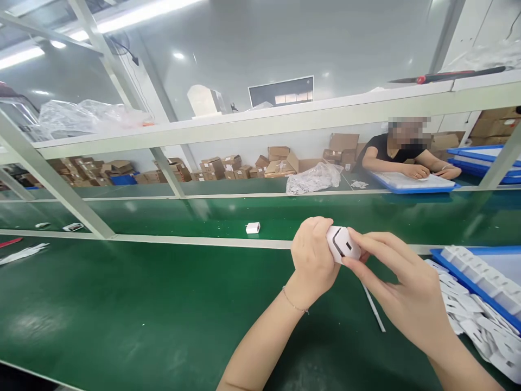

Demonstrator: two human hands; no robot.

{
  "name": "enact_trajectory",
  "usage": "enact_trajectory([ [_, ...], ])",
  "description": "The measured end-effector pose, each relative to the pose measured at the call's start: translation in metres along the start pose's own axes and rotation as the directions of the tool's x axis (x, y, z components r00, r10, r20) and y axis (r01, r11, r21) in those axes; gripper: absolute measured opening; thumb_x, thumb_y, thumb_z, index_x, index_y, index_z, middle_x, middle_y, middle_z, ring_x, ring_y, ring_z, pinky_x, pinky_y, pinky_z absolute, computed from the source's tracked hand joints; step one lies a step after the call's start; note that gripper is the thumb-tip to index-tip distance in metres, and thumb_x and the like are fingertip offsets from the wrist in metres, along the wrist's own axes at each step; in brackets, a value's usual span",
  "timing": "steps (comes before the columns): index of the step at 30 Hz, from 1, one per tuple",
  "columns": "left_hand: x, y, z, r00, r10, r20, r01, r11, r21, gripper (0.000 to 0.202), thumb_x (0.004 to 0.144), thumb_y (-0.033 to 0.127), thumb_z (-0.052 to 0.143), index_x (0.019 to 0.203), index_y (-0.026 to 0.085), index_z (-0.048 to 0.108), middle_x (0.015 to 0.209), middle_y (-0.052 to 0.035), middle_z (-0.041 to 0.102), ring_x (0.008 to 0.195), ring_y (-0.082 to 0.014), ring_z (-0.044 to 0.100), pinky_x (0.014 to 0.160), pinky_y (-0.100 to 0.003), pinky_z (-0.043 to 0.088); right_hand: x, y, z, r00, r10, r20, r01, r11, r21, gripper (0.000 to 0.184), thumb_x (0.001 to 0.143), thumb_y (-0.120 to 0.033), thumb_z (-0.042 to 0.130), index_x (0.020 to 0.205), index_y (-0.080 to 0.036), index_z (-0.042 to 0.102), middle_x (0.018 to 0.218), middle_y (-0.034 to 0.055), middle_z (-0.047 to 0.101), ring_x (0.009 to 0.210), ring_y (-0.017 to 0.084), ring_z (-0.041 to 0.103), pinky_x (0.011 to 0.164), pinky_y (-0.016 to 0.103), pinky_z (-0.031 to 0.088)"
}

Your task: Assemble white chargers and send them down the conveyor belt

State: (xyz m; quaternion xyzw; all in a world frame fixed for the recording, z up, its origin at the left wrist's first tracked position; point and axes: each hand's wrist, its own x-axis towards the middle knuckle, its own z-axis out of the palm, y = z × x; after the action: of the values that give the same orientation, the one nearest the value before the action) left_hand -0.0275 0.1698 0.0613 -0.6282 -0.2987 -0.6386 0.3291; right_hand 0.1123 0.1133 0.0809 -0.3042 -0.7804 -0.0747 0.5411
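A small white plastic block point(337, 243), which looks like a charger housing with a dark slot and a dark line on its face, is held up over the green bench. My left hand point(313, 250) wraps around its left side with curled fingers. From the right, the thumb and index finger of my right hand point(407, 288) pinch its other end. Below the hands, a thin white strip point(373, 308) lies on the bench, partly hidden by my right hand. Beyond the bench's pale rail sits another white charger-like block point(253, 227).
Flat white pieces point(484, 326) pile up at right beside a blue tray point(480, 271) bearing a row of white blocks point(484, 277). A co-worker point(401, 155) leans over another tray point(415, 182). Slanted posts point(61, 184) and a shelf beam point(260, 126) frame the bench.
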Motion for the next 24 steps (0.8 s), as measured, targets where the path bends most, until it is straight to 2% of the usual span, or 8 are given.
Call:
enact_trajectory([
  [8,-0.005,-0.002,0.007,1.0,0.028,0.003,-0.028,0.998,0.05,0.034,0.088,0.014,0.058,0.119,0.019,0.045,0.091,-0.0066,0.058,0.079,-0.0184,0.06,0.062,-0.03,0.052,-0.001,0.0,0.001,1.0,0.005,-0.015,-0.006,0.998,-0.063,0.034,0.098,-0.02,0.059,0.13,-0.033,0.059,0.095,0.0045,0.065,0.074,0.019,0.065,0.056,0.029,0.055],
  [12,-0.01,-0.005,0.012,0.996,0.082,-0.038,-0.082,0.997,0.0,0.035,0.088,0.015,0.06,0.117,0.021,0.042,0.091,-0.0056,0.058,0.073,-0.0158,0.058,0.06,-0.029,0.052,-0.001,0.004,0.004,1.0,0.023,-0.015,-0.024,0.997,-0.07,0.026,0.098,-0.02,0.058,0.123,-0.028,0.064,0.095,0.0051,0.064,0.071,0.017,0.063,0.054,0.027,0.053],
  [18,-0.018,-0.008,0.014,0.981,0.193,-0.013,-0.194,0.979,-0.06,0.024,0.085,0.012,0.06,0.09,0.025,0.04,0.086,-0.0045,0.058,0.068,-0.0141,0.057,0.052,-0.023,0.042,-0.003,0.006,0.003,0.997,0.068,0.02,-0.067,0.996,-0.063,0.018,0.1,-0.025,0.055,0.114,-0.025,0.067,0.088,0.0042,0.063,0.062,0.014,0.059,0.044,0.025,0.046],
  [21,-0.019,-0.01,0.013,0.99,0.139,-0.019,-0.14,0.977,-0.159,0.019,0.09,0.02,0.058,0.092,0.026,0.04,0.086,-0.0028,0.059,0.065,-0.013,0.056,0.051,-0.022,0.041,-0.003,0.007,0.002,0.998,0.055,0.026,-0.052,0.991,-0.126,0.019,0.101,-0.028,0.054,0.113,-0.024,0.068,0.087,0.0046,0.064,0.058,0.013,0.056,0.04,0.026,0.042],
  [24,-0.015,-0.011,0.01,0.999,0.03,-0.012,-0.032,0.947,-0.32,0.025,0.091,0.03,0.062,0.101,0.028,0.039,0.087,-0.0002,0.06,0.064,-0.0122,0.057,0.056,-0.025,0.044,-0.002,0.012,-0.002,0.989,0.048,0.138,-0.047,0.999,-0.015,0.028,0.1,-0.035,0.056,0.126,-0.026,0.063,0.102,0.0068,0.065,0.078,0.017,0.063,0.052,0.025,0.052],
])
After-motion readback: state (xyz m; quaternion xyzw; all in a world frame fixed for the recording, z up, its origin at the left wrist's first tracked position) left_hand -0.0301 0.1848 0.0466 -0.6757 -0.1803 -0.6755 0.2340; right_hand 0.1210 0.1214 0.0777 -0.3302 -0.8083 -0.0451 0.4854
